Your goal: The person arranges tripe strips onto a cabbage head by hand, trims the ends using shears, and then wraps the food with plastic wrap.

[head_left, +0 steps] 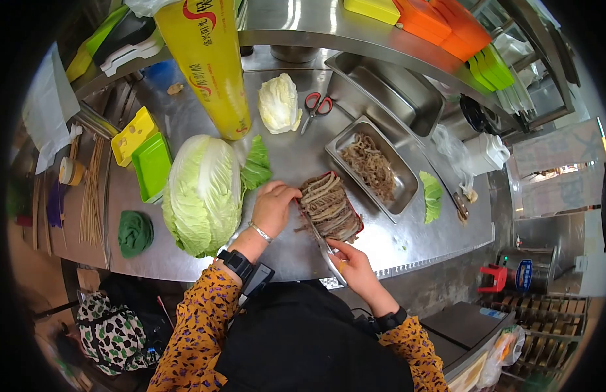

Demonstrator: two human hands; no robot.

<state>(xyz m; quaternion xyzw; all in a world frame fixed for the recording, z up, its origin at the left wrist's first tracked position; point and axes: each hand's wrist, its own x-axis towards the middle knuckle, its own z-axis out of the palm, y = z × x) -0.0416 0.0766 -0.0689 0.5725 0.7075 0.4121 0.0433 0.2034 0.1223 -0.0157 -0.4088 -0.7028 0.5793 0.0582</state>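
Brown strips of food lie packed in a red-edged tray at the middle of the steel table. My left hand touches the tray's upper left edge, fingers pressed together. Closed round a long metal tool, perhaps a knife, my right hand is at the tray's lower left side; the tool's tip is by the food. Right of the tray, a steel pan holds loose brown shreds. A large cabbage stands left of my left hand.
Farther back are a small peeled cabbage, red-handled scissors and an empty steel pan. Yellow and green trays and a green cloth lie left. A tall yellow roll box stands behind. A leaf lies right.
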